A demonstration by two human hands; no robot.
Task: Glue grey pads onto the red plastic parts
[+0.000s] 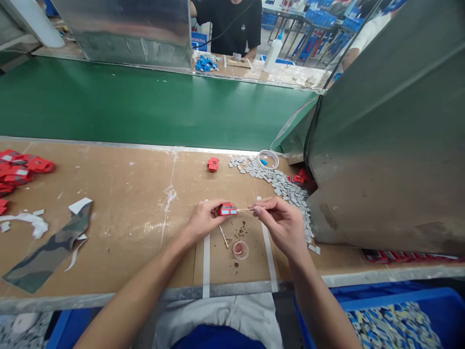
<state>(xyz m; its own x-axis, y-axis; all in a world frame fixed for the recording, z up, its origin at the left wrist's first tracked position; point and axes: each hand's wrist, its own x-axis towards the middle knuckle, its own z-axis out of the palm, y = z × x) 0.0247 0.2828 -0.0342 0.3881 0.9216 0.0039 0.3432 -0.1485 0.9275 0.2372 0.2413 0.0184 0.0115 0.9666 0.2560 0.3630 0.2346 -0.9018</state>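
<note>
My left hand (206,219) pinches a small red plastic part (228,209) with pale blue window-like patches, just above the cardboard-covered bench. From the other side, my right hand (281,220) grips a thin cotton swab (245,209), its tip touching or very close to the part's right end. Below them a second swab (224,236) lies on the bench. Beside it stands a small clear cup (240,250) with reddish liquid in the bottom, among brown spots. Another red part (213,164) rests farther back.
Small grey tiles (286,186) spread along the right, with a tape roll (268,159) at their far end. Red parts (22,169) pile up at left near a camouflage cloth strip (54,247). Behind runs a green belt (152,106); a metal panel (385,145) blocks the right.
</note>
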